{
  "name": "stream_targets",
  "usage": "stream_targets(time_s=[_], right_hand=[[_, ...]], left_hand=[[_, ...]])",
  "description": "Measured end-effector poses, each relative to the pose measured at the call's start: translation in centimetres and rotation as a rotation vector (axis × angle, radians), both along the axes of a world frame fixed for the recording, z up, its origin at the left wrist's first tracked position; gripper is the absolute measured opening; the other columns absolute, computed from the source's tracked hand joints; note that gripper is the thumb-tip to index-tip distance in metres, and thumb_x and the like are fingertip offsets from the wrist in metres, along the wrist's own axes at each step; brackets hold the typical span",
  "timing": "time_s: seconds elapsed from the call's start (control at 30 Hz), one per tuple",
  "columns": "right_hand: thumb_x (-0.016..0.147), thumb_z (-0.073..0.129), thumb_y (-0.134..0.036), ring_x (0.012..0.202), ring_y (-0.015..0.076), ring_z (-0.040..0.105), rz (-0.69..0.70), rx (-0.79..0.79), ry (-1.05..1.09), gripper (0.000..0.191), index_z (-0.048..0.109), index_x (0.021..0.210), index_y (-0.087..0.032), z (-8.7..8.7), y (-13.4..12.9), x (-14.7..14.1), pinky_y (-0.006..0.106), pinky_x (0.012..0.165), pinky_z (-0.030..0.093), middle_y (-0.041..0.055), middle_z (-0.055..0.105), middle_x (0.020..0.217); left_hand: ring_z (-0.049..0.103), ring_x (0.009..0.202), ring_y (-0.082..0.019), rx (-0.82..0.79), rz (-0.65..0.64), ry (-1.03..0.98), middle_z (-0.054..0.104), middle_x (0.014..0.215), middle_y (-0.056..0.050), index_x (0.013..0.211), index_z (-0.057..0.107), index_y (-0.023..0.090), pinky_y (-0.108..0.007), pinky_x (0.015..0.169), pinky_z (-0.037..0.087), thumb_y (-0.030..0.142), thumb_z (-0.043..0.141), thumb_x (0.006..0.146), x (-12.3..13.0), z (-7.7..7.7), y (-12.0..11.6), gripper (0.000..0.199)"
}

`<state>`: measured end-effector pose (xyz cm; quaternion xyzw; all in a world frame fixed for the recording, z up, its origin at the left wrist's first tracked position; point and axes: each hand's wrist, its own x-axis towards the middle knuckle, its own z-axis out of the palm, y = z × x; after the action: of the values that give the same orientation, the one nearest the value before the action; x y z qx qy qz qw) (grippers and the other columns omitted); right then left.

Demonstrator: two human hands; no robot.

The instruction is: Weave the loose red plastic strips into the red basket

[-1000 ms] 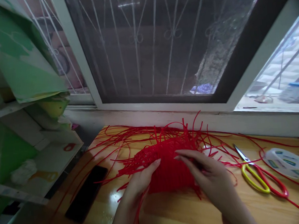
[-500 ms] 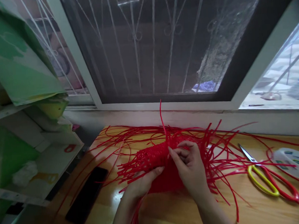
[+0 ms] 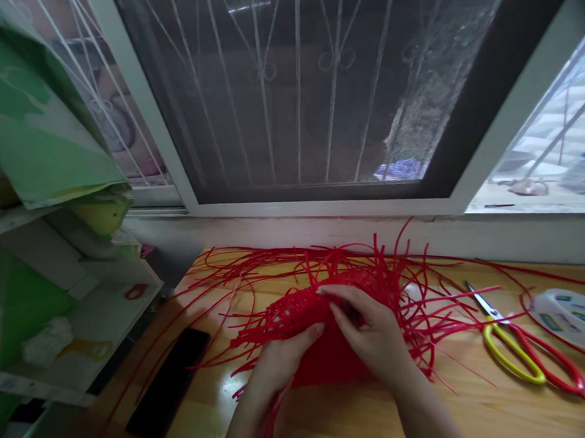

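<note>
A red woven piece (image 3: 327, 360) lies on the wooden table in front of me, with many loose strands fanning out from its edges. At its near left side, my left hand (image 3: 280, 360) is closed on the weave, thumb on top and the other fingers hidden underneath. My right hand (image 3: 373, 330) bends over the upper middle of the piece, fingers curled and fingertips at the weave. Whether a single strand is pinched there I cannot make out. Some red strands hang down beside my left wrist.
Scissors (image 3: 514, 343) with yellow and red handles lie at the right, by a clear round plastic container (image 3: 577, 319). On the left are a black phone (image 3: 168, 386) and a white shelf (image 3: 113, 311). A window (image 3: 294, 99) rises behind the table.
The long strand that stood upright by my right fingertips no longer stands there. My right fingers have shifted slightly left and lie flatter over the weave. My left hand stays in place.
</note>
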<state>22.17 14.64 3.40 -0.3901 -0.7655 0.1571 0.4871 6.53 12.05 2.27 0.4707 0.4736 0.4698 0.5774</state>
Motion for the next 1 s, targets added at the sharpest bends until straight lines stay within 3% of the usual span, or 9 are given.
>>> stream_targets(time_s=[0.13,0.23,0.33,0.43,0.5,0.6,0.73,1.0], right_hand=[[0.079,0.053,-0.007,0.084,0.0150,0.057,-0.200,0.258,0.038,0.029,0.065,0.096,-0.028,-0.7,0.4,0.0,0.029,0.072,0.049,0.0040,0.057,0.095],[0.074,0.059,-0.003,0.085,0.0164,0.052,-0.320,0.394,0.098,0.042,0.065,0.101,-0.035,-1.2,0.0,-0.5,0.031,0.068,0.048,0.0052,0.047,0.112],[0.070,0.065,-0.003,0.101,0.0237,0.048,-0.414,0.490,0.073,0.054,0.062,0.110,-0.039,-1.4,-0.4,-0.8,0.038,0.077,0.048,0.0038,0.042,0.127],[0.070,0.067,-0.006,0.113,0.0291,0.043,-0.469,0.607,0.031,0.049,0.064,0.109,-0.035,-1.3,-0.4,-0.8,0.046,0.091,0.041,0.0022,0.055,0.122],[0.072,0.064,-0.006,0.114,0.0282,0.045,-0.394,0.629,0.021,0.044,0.064,0.108,-0.032,-1.2,-0.2,-0.7,0.049,0.096,0.036,0.0006,0.065,0.107],[0.076,0.058,-0.006,0.109,0.0243,0.050,-0.264,0.572,0.014,0.041,0.062,0.108,-0.031,-1.2,0.1,-0.7,0.053,0.100,0.030,-0.0020,0.070,0.092],[0.080,0.051,-0.008,0.104,0.0203,0.053,-0.206,0.398,0.078,0.031,0.062,0.101,-0.029,-1.5,0.8,-0.6,0.055,0.103,0.026,-0.0004,0.066,0.090],[0.083,0.052,-0.017,0.093,0.0185,0.051,-0.149,0.095,0.144,0.014,0.060,0.092,-0.024,-2.0,1.5,-0.4,0.049,0.097,0.035,0.0039,0.056,0.092]], left_hand=[[0.057,0.109,-0.024,0.005,0.031,0.010,0.062,0.118,-0.009,0.113,0.061,0.019,-0.040,0.101,0.037,0.031,0.065,0.074,0.2,-0.2,-0.1,0.042],[0.057,0.109,-0.023,0.031,0.031,-0.042,0.062,0.119,-0.009,0.116,0.059,0.018,-0.038,0.100,0.039,0.028,0.065,0.075,0.4,-0.1,-0.2,0.043],[0.057,0.109,-0.023,0.052,0.037,-0.075,0.060,0.122,-0.008,0.117,0.059,0.019,-0.037,0.099,0.040,0.025,0.064,0.075,0.6,0.0,-0.2,0.043],[0.056,0.111,-0.023,0.085,0.042,-0.076,0.060,0.122,-0.008,0.117,0.059,0.019,-0.037,0.100,0.039,0.023,0.064,0.074,0.7,0.2,-0.1,0.043],[0.055,0.112,-0.023,0.099,0.047,-0.077,0.061,0.120,-0.008,0.116,0.059,0.019,-0.038,0.101,0.038,0.023,0.064,0.073,0.7,0.3,0.0,0.043],[0.056,0.110,-0.023,0.090,0.062,-0.079,0.063,0.118,-0.007,0.114,0.061,0.019,-0.037,0.101,0.038,0.023,0.065,0.072,0.6,0.3,0.2,0.042],[0.059,0.105,-0.024,0.086,0.074,-0.092,0.065,0.113,-0.008,0.111,0.062,0.019,-0.040,0.099,0.040,0.025,0.067,0.070,0.4,-0.1,0.4,0.042],[0.057,0.109,-0.026,0.060,0.054,-0.103,0.063,0.118,-0.010,0.112,0.062,0.018,-0.043,0.102,0.036,0.027,0.068,0.070,0.2,-0.1,0.5,0.043]])
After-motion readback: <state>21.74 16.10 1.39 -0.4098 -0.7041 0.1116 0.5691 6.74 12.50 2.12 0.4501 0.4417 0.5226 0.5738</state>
